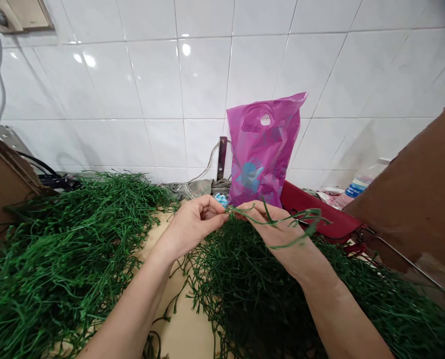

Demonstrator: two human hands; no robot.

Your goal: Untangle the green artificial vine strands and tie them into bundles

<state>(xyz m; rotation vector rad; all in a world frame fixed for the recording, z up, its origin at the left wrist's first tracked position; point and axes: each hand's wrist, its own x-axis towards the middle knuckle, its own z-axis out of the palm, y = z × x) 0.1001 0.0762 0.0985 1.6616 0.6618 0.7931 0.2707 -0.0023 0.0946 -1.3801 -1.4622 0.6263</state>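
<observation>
Above the table my two hands meet at a thin green branched stem point(312, 219). The thumb and index finger of my left hand point(198, 224) pinch together at the stem's end. My right hand point(278, 229) is closed round the stem close by, and its forked tips trail over the back of that hand to the right. Below my right hand lies a large heap of similar green stems point(252, 284). To the left of my left forearm is a second heap of stems point(69, 244).
Against the white tiled wall point(155, 85) stands a purple plastic bag point(263, 149). A red bag point(327, 214) lies beside it. Cardboard point(412, 209) rises at the right, with a plastic bottle point(360, 184) behind it. A strip of yellowish tabletop point(188, 324) shows between the heaps.
</observation>
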